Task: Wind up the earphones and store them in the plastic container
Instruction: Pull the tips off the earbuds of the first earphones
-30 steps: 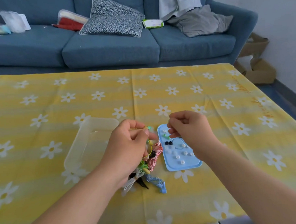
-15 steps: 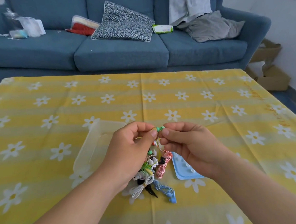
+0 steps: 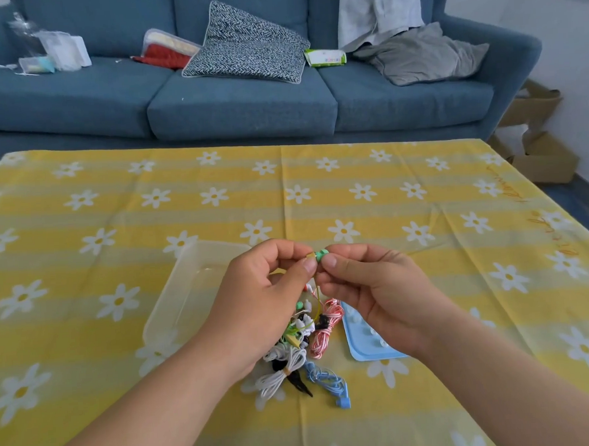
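Far beyond both hands runs a blue sofa (image 3: 239, 106) strewn with cushions and clothes. Under the hands spreads the desk (image 3: 426, 284), covered in a yellow daisy cloth. The clear plastic container (image 3: 187, 289) sits open directly beneath and outward of the left hand (image 3: 266, 299), with nothing visibly stored in the part that shows. Below the right hand (image 3: 375, 290) lies a blue lid (image 3: 364, 342), half hidden by the wrist, with small white bits on it. Between the 2 wrists, nearer the person, sits a heap of earphones (image 3: 303, 345) in white, black, blue and red-and-white.

Both hands are raised above that heap, fingertips almost touching. Each is grasping the green earphones (image 3: 321, 255): the right thumb and forefinger pinch the green bud, while the left thumb and forefinger pinch a pale piece just beside it. The set's yellow-green cord (image 3: 319, 298) hangs from the hands straight down into the heap.

The winding looks barely begun, and the risks come from that hanging cord. Where it meets the heap, its lower end is lost among the other sets, so pulling upward could snag or drag a neighbour. Pinches this small could slip on the bud. Loose loops would spring apart before reaching the container.
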A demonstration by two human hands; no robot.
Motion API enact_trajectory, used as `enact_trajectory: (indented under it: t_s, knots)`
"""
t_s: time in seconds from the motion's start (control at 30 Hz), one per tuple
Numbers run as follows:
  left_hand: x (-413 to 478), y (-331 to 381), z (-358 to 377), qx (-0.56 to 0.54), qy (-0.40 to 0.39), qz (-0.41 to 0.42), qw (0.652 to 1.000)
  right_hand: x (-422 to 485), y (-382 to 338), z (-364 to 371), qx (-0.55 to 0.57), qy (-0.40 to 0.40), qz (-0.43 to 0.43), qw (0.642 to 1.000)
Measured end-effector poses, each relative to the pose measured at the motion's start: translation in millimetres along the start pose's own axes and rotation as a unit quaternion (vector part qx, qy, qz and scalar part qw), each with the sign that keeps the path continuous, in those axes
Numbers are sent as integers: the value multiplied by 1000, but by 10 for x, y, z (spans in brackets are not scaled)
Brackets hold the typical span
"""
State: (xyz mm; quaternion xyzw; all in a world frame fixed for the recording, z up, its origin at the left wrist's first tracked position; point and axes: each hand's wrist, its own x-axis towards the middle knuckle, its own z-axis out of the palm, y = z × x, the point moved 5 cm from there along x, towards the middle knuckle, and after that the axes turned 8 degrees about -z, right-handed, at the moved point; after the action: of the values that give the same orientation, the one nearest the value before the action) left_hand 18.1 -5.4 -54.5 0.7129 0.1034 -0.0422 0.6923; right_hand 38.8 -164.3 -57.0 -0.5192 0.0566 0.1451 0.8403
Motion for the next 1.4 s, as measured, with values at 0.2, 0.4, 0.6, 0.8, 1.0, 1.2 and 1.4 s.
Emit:
enact_trajectory:
  t_s: [0.2, 0.4, 0.6, 0.8, 1.0, 1.2, 1.4]
  knots:
    - [9, -14, 1, 4, 7, 2, 1000, -13, -25, 22, -7, -7, -19, 1000]
    - [24, -34, -11, 19, 20, 4, 1000, -12, -29, 12, -31, -5, -44, 999]
    - [28, -35, -2, 19, 6, 2, 1000, -7, -31, -7, -25, -12, -40, 999]
    - [20, -35, 6, 14, -1, 2, 1000, 14, -1, -21, -23, -25, -29, 999]
    - [17, -45, 26, 23, -10, 11, 1000, 21, 11, -19, -50, -51, -40, 997]
    - [9, -65, 39, 41, 25, 24, 999, 45, 38, -17, -74, -38, -61, 995]
    - [-38, -47, 46, 39, 51, 41, 997, 41, 75, -6, -76, -31, -68, 994]
